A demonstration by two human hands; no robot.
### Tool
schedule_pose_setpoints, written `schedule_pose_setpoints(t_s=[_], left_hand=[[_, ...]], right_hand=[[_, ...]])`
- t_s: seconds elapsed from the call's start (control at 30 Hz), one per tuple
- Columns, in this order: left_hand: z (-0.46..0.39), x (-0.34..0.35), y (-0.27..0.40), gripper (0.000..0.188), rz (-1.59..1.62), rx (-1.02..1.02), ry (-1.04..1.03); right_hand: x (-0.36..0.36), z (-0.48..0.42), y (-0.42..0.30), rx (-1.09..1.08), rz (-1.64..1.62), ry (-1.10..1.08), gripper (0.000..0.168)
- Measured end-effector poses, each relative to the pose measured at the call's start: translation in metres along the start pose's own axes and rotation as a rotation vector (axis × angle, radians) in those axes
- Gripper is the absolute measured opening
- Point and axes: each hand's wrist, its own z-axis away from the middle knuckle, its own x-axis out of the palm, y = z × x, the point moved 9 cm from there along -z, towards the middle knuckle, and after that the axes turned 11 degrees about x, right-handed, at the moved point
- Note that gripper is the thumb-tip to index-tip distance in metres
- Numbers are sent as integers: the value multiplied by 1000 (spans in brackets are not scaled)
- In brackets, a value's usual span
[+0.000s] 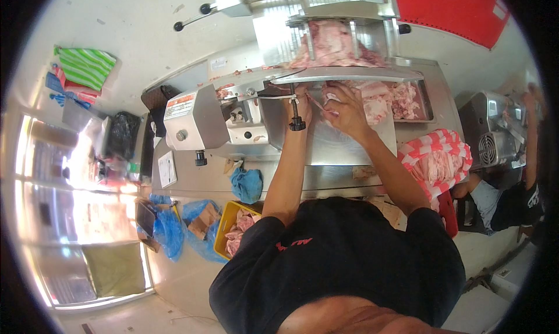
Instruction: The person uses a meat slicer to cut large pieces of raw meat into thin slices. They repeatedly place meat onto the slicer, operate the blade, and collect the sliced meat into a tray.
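A metal meat slicer (pixel 196 122) stands before me, with a large slab of raw meat (pixel 332 41) behind its guard bars. My left hand (pixel 300 100) is close under the slicer's blade edge, partly hidden by a threaded rod with a black knob (pixel 297 123). A thin strip of meat (pixel 315 102) runs between it and my right hand (pixel 345 109), whose fingers are closed on the strip's end. Whether my left fingers grip the strip I cannot tell. Sliced meat (pixel 375 100) lies just right of my right hand, on the slicer's metal plate (pixel 345 148).
A metal tray (pixel 430 102) holds meat pieces. A red-and-white striped bag (pixel 450 137) of sliced meat lies at the right. A blue cloth (pixel 246 185) hangs at the table's front edge, above a yellow crate (pixel 222 229) of meat. Another person (pixel 515 203) is beside a second machine (pixel 489 129).
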Motion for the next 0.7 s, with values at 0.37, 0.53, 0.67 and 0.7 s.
schedule_pose_setpoints(t_s=[0.37, 0.53, 0.67, 0.7], left_hand=[[-21, -27, -27, 21, 1, -14, 2], [30, -10, 2, 25, 165, -172, 57], [59, -21, 8, 29, 210, -249, 96], [62, -16, 15, 29, 229, -225, 79]], right_hand=[[6, -2, 0, 44, 18, -86, 26], [-1, 4, -41, -15, 114, -3, 42], [15, 14, -41, -40, 79, -204, 38], [19, 19, -33, 2, 10, -264, 36]])
